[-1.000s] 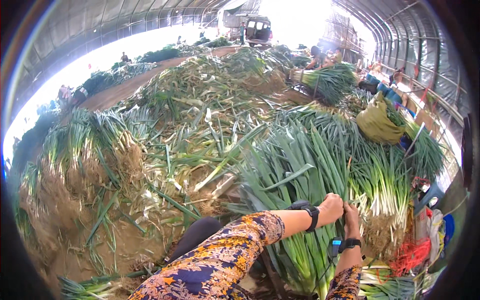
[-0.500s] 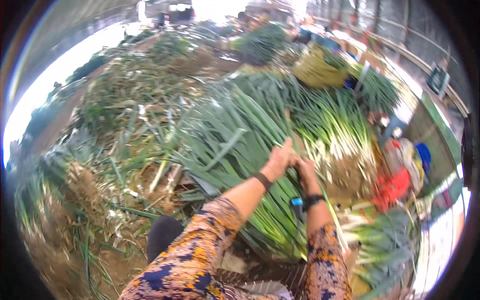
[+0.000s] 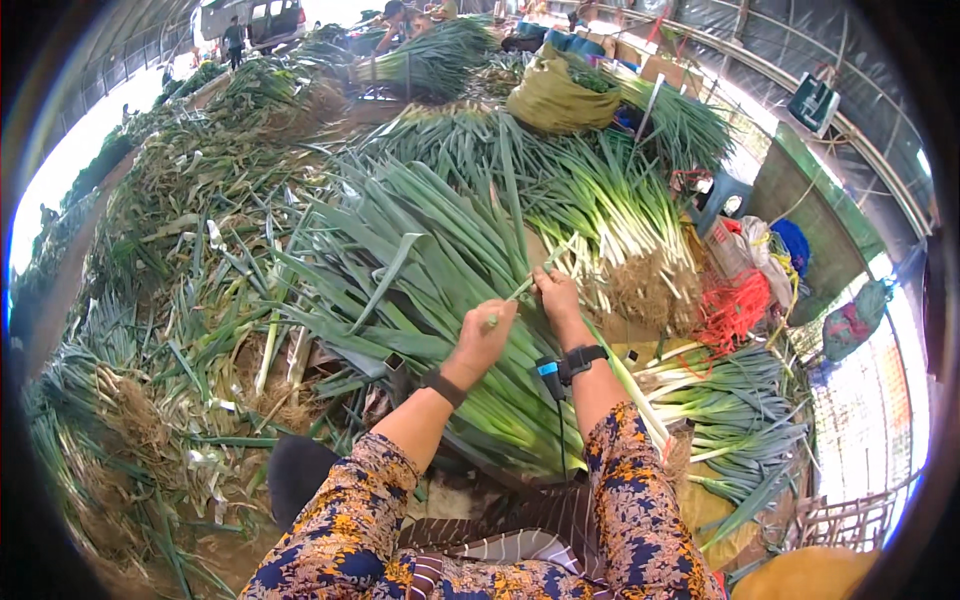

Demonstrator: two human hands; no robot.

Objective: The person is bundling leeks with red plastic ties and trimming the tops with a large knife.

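A large bundle of leeks (image 3: 440,240) lies in front of me, its broad dark green leaves pointing away and its paler stems toward me. Above its middle, a thin pale green strip (image 3: 519,289) stretches between my two hands. My left hand (image 3: 482,340) is closed round one end, and a short piece of it shows at the fist. Slightly farther off, my right hand (image 3: 556,295) pinches the other part with curled fingers. Whether the strip is a leaf or a tie I cannot tell.
More leeks with white stems and roots (image 3: 625,230) lie to the right. Red strings (image 3: 738,310) are heaped beyond them. A yellow-green sack (image 3: 560,95) stands at the back. Loose leaves and trimmings (image 3: 190,270) cover the left. Other people work far off.
My hands were close together and are now apart, with the strip drawn between them. The whole view has shifted, so the scene sits farther left and higher.
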